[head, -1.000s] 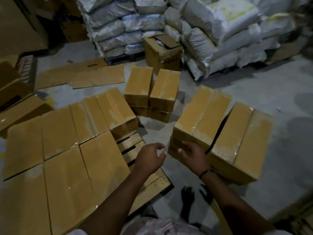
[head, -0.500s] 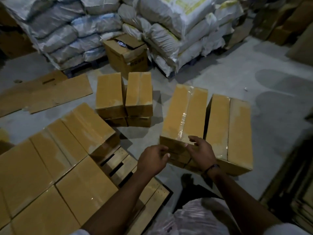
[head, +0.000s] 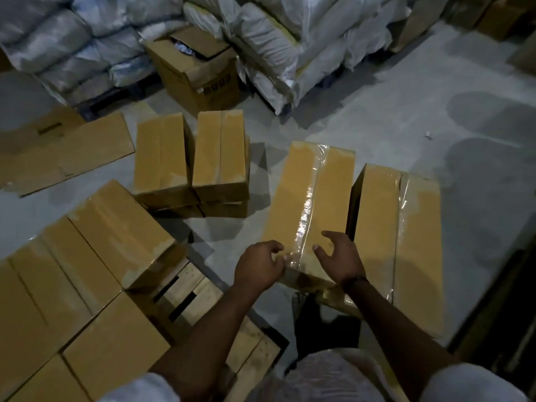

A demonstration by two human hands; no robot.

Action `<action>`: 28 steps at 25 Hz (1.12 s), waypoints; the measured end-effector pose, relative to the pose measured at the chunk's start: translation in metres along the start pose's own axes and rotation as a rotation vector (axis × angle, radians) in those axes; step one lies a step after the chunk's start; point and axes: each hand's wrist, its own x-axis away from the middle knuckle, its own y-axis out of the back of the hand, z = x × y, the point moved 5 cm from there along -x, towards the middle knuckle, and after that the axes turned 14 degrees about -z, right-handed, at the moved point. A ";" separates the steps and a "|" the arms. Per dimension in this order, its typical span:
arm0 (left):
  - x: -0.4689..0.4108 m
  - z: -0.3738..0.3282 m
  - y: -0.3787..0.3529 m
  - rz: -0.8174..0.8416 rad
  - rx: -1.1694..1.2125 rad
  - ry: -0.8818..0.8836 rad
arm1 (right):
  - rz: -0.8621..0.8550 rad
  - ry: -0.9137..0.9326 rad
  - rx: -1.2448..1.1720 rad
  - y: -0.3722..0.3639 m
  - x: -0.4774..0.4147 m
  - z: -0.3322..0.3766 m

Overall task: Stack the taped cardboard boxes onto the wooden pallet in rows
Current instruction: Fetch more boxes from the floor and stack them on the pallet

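Fingers (head: pixel 330 235) of right hand (head: pixel 340 258) spread, released, over near end of taped box (head: pixel 307 198) at lower centre; left hand (head: pixel 258 265) fingers curled at its near corner, grip unclear. Wooden pallet (head: pixel 188 285) with stacked boxes (head: pixel 87 271) at lower left.

White woven sacks (head: pixel 72 53) lie piled high along the back. An open brown cardboard carton (head: pixel 197 74) stands between the piles. Flattened brown cardboard sheets (head: pixel 66 152) lie on the grey concrete floor (head: pixel 406 111) at left.
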 end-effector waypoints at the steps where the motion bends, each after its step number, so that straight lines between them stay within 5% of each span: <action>1: -0.019 0.000 -0.007 0.015 -0.015 0.021 | 0.019 -0.027 0.019 -0.006 -0.022 -0.007; 13: -0.191 0.039 -0.107 0.205 -0.368 0.061 | 0.105 -0.214 0.237 -0.083 -0.190 -0.071; 23: -0.218 0.054 -0.149 0.347 -0.041 0.292 | 0.043 -0.315 0.114 -0.090 -0.206 -0.094; 28: -0.198 0.070 -0.119 0.312 0.043 0.386 | 0.017 -0.070 0.271 -0.096 -0.185 -0.048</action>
